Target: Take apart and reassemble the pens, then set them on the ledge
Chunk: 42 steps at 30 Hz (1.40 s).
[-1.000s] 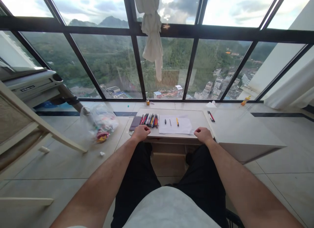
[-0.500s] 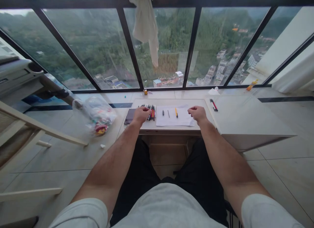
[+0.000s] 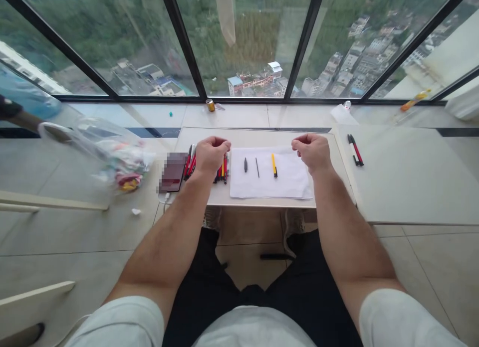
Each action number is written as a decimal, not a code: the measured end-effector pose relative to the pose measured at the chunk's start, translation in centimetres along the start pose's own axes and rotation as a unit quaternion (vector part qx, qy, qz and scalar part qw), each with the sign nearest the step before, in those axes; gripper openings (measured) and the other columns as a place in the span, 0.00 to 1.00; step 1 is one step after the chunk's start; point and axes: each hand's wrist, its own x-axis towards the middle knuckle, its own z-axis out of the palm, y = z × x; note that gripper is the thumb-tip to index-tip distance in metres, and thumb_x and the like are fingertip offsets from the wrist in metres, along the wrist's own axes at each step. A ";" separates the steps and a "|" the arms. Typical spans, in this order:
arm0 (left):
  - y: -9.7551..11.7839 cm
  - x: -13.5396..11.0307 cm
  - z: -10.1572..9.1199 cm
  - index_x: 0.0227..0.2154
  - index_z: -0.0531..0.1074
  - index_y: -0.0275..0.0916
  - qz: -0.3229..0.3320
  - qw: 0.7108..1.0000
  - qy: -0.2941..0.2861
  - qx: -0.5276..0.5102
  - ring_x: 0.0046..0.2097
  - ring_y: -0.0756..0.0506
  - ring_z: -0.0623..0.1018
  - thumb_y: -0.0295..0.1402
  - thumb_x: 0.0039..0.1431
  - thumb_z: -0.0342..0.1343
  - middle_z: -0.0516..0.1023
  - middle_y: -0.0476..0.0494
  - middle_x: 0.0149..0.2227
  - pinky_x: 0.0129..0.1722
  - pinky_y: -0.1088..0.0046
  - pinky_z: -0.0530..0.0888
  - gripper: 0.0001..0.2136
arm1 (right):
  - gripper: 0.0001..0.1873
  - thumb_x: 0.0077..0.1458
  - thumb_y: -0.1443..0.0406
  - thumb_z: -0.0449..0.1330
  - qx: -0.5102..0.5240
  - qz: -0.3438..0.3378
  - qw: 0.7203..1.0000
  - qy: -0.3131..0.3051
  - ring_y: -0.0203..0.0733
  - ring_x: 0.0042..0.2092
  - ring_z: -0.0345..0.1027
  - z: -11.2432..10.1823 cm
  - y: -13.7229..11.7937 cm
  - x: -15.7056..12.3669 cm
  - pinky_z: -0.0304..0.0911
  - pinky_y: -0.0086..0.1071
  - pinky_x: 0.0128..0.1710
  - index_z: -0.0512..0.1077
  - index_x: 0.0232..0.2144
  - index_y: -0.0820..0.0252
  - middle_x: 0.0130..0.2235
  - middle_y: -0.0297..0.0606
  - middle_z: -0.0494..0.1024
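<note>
My left hand (image 3: 212, 155) hovers over a bunch of red, black and white pens (image 3: 224, 170) at the table's left, hiding part of them. Its thumb and fingers are pressed together, and nothing shows between them. Above the right edge of the white paper (image 3: 262, 188) is my right hand (image 3: 312, 150), closed the same way with nothing visible in it. On the paper, apart from each other, lie a dark pen tip section (image 3: 246, 165), a thin dark pen refill (image 3: 257, 167) and a yellow pen barrel (image 3: 274, 165) with a black end.
A dark phone (image 3: 174, 172), partly pixelated, with a white cable lies left of the pens. Two pens (image 3: 356, 150) lie on the white surface at right. A plastic bag (image 3: 123, 160) hangs at left. A gold can (image 3: 210, 105) stands by the window.
The view has tilted down and come closer to the table. Both hands stay pinched at either side of the paper, and the pen parts lie as before.
</note>
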 end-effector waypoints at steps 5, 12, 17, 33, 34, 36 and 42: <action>-0.9 -0.1 0.0 0.25 0.75 0.36 0.032 0.999 -0.035 0.020 0.21 0.53 0.65 0.37 0.45 0.62 0.72 0.49 0.21 0.20 0.77 0.60 0.09 | 0.09 0.43 0.62 0.62 -0.081 -0.012 0.997 -0.009 0.35 0.26 0.64 0.6 1.6 -0.4 0.59 0.29 0.26 0.76 0.26 0.62 0.24 0.35 0.75; -1.2 -0.7 -0.1 0.25 0.77 0.37 0.061 0.992 -0.055 0.092 0.24 0.51 0.68 0.38 0.45 0.62 0.73 0.49 0.21 0.24 0.76 0.63 0.09 | 0.08 0.44 0.61 0.62 -0.202 -0.008 0.978 -0.058 0.38 0.29 0.69 0.6 2.9 -1.1 0.62 0.31 0.31 0.76 0.25 0.60 0.26 0.35 0.78; -0.9 -1.0 0.5 0.25 0.77 0.37 0.061 0.991 -0.057 0.102 0.24 0.51 0.69 0.38 0.46 0.62 0.74 0.49 0.22 0.25 0.75 0.64 0.09 | 0.07 0.46 0.61 0.61 -0.278 -0.002 0.957 -0.083 0.38 0.30 0.69 1.0 2.8 -1.2 0.60 0.30 0.31 0.75 0.23 0.58 0.26 0.34 0.78; -1.4 -2.3 0.2 0.23 0.75 0.36 -0.009 0.996 -0.063 0.058 0.22 0.52 0.67 0.37 0.45 0.62 0.72 0.50 0.20 0.22 0.76 0.63 0.08 | 0.19 0.47 0.48 0.61 -0.438 0.037 0.884 -0.161 0.45 0.36 0.72 4.2 2.6 -3.3 0.60 0.33 0.32 0.75 0.29 0.57 0.32 0.41 0.80; -1.4 -2.6 0.2 0.23 0.75 0.36 -0.015 0.996 -0.068 0.059 0.22 0.52 0.67 0.37 0.45 0.62 0.72 0.50 0.20 0.22 0.76 0.63 0.08 | 0.19 0.47 0.49 0.61 -0.445 0.037 0.880 -0.165 0.47 0.37 0.73 4.4 2.6 -3.3 0.61 0.33 0.33 0.75 0.30 0.57 0.34 0.42 0.80; -1.5 -3.1 0.1 0.23 0.75 0.36 -0.023 0.995 -0.077 0.055 0.21 0.52 0.67 0.36 0.45 0.62 0.72 0.50 0.20 0.22 0.76 0.64 0.07 | 0.18 0.48 0.51 0.60 -0.455 0.035 0.874 -0.165 0.49 0.40 0.73 4.7 2.8 -3.3 0.62 0.35 0.34 0.76 0.32 0.58 0.36 0.45 0.80; -1.8 -4.7 0.6 0.23 0.74 0.36 -0.079 0.991 -0.106 -0.001 0.21 0.52 0.68 0.36 0.44 0.63 0.74 0.48 0.22 0.21 0.76 0.62 0.08 | 0.12 0.47 0.58 0.59 -0.417 0.047 0.896 -0.146 0.46 0.37 0.74 5.2 2.3 -3.9 0.62 0.32 0.33 0.77 0.28 0.60 0.33 0.46 0.80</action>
